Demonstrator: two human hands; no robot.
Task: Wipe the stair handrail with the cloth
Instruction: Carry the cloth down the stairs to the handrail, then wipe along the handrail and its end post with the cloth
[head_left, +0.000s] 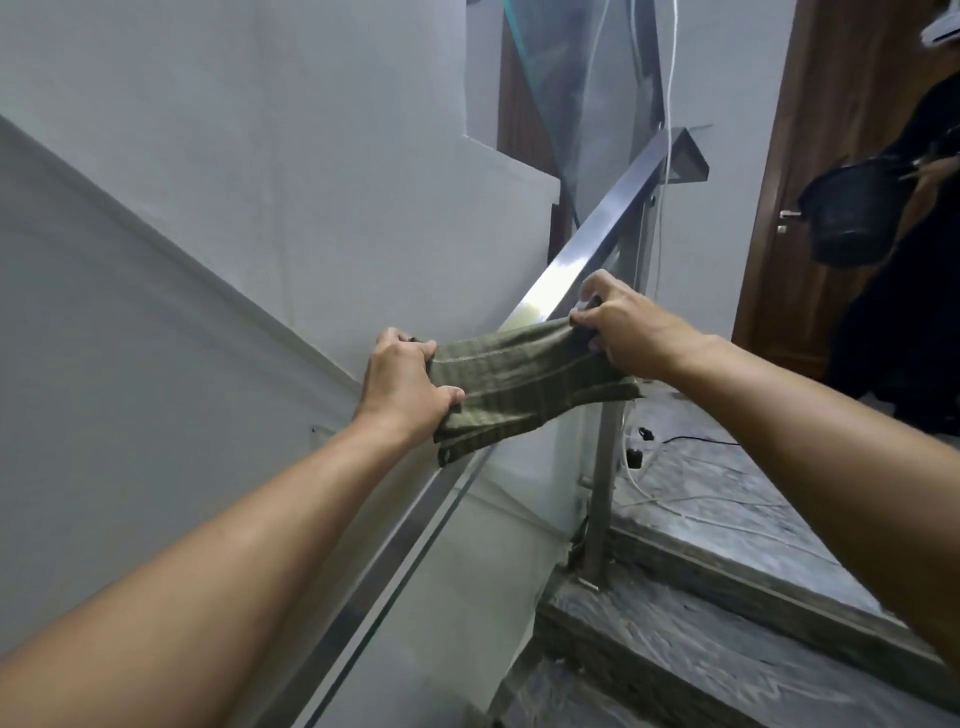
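Note:
A square steel handrail (597, 228) runs diagonally from the lower left up to the upper right, over a glass panel. An olive-green striped cloth (524, 384) is stretched across the rail at mid-frame and drapes over it. My left hand (402, 382) grips the cloth's left end, on the wall side of the rail. My right hand (626, 325) pinches the cloth's right end, on the landing side. The stretch of rail under the cloth is hidden.
A white wall (234, 182) stands close on the left. Grey marble steps (701, 623) and a landing lie at the right, with cables (691, 441) on the floor. A steel post (602, 493) supports the rail. A person in black holding a black bucket (852, 213) stands by a brown door.

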